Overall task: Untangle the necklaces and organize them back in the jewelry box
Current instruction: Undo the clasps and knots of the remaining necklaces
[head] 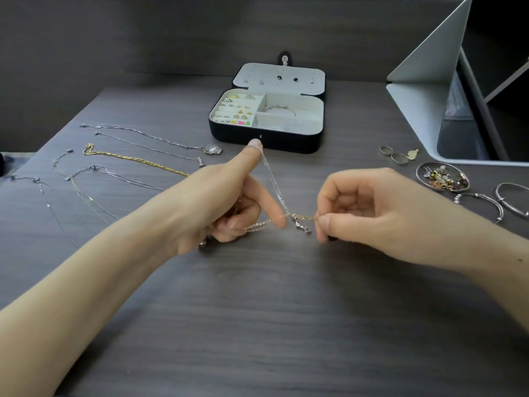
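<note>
Necklace chain (273, 181) taut crosswise, left hand (223, 196) gripping it, right hand (372, 207) pinching it

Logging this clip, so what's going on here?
A person is working on tangled chains above the table. The left hand holds them looped over a raised fingertip, and the right hand pinches them beside a small pendant. Other necklaces lie spread out at left; the box sits open behind.
</note>
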Motion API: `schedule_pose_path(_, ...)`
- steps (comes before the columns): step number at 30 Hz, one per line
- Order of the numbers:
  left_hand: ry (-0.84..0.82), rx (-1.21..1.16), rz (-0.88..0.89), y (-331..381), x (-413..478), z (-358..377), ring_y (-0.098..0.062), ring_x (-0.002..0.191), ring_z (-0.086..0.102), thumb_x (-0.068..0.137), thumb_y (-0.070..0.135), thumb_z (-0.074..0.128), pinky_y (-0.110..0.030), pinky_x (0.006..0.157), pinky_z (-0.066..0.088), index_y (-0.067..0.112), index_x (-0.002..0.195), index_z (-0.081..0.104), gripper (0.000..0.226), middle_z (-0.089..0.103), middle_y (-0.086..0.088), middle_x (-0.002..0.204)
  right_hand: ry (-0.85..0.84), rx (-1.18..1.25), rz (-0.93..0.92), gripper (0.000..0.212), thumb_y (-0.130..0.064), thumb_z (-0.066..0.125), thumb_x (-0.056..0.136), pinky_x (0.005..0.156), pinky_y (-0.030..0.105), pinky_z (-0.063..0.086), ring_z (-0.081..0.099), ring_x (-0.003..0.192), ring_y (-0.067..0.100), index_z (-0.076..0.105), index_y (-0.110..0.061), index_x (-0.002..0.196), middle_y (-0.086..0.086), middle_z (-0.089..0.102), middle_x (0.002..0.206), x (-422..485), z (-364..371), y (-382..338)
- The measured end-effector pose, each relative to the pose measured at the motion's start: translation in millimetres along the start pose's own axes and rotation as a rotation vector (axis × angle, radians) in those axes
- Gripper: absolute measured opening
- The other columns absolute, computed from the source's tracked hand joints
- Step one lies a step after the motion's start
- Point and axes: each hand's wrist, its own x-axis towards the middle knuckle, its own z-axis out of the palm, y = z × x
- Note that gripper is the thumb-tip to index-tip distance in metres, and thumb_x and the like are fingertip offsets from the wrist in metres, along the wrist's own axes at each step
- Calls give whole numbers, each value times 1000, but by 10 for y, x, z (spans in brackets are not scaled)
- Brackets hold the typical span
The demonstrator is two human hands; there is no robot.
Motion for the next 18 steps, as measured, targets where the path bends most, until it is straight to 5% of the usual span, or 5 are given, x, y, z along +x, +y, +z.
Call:
schedule_pose_path(5,-68,-7,-13,10,-16,-18,-14,41,13,92,61,18,-24,42,10,2,74,75,84,21,0,38,10,136,48,6,-20,61,72,59,38,31,41,54,15,63,-24,68,0,64,59,0,-54,-13)
schedule_pose_path(10,4,9,47,32,-42,6,-17,44,13,92,59,23,-27,44,14,9,73,73,74,22,-1,41,20,211,45,11,-17,60,70,52,22,36,46,55,10,68,-24,73,1,61,57,6,-83,2)
schedule_pose_path(15,-24,-16,67,51,-59,20,-20,50,11,86,62,26,-34,52,11,9,78,76,73,20,-1,40,123,233,-8,11,-17,59,72,55,30,34,45,62,20,68,-22,77,0,62,61,33,-90,11)
schedule_pose_path(18,-102,-50,71,50,-45,38,-21,50,10,76,64,28,-34,51,9,6,74,77,76,20,-1,37,184,231,-51,6,-11,66,80,55,23,38,52,60,10,67,-16,78,-1,63,62,50,-95,1)
